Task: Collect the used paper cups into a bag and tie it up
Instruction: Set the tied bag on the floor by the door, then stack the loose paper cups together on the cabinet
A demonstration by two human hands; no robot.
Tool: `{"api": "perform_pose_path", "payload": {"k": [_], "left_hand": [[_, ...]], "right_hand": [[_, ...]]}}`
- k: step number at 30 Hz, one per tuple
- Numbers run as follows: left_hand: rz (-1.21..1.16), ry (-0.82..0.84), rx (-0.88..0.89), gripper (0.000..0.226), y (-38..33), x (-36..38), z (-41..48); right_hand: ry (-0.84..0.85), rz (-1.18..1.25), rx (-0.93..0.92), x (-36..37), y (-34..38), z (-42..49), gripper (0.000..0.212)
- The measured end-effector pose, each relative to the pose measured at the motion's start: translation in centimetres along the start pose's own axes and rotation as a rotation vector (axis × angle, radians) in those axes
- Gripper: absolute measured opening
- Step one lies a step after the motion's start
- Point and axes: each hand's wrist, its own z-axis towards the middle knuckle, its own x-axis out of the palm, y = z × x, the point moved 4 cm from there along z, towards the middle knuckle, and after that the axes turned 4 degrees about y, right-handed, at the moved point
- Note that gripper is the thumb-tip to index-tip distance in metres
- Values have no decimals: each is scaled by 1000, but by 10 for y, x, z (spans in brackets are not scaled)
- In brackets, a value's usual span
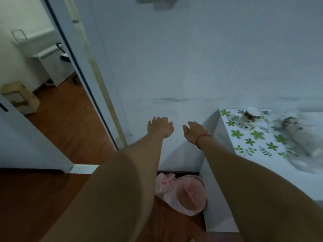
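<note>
Head view: a white bench [216, 198] stands against the wall, with a pink bag [183, 193] on the floor beside it. Left hand [160, 127] and right hand [194, 131] hover empty, fingers loosely spread. A tipped cup [251, 118] lies on the bench, so collecting looks unfinished. The likely next move is a right-hand reach to grip the cup.

- White table [251, 137], green-leaf cover — spotted paper cup [250, 120] tipped over, blurred grey shape [295, 135] near it.
- Wooden floor [61, 123] — pink bag [181, 193] just beside the table's side.
</note>
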Motion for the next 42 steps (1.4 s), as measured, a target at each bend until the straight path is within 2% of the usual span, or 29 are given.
{"api": "perform_pose_path", "payload": {"k": [8, 14, 21, 24, 27, 36, 40, 42], "left_hand": [[-32, 0, 196, 53, -102, -8, -58], [-33, 19, 349, 48, -206, 8, -87], [-145, 130, 412, 49, -320, 43, -103], [-172, 137, 418, 47, -364, 64, -111], [-202, 127, 387, 45, -394, 83, -117], [-250, 157, 285, 47, -439, 105, -93], [-268, 165, 256, 51, -458, 111, -65], [-262, 168, 268, 54, -470, 118, -48]], "right_hand": [[-103, 58, 145, -56, -73, -80, 54], [-237, 126, 265, -105, -175, -132, 52], [-330, 195, 364, -125, -294, -182, 42], [-354, 229, 367, -126, -342, -191, 40], [-294, 278, 352, -118, -375, -195, 48], [-248, 344, 220, -118, -417, -165, 54], [-381, 360, 240, -124, -432, -148, 35], [-374, 340, 219, -123, -439, -138, 30]]}}
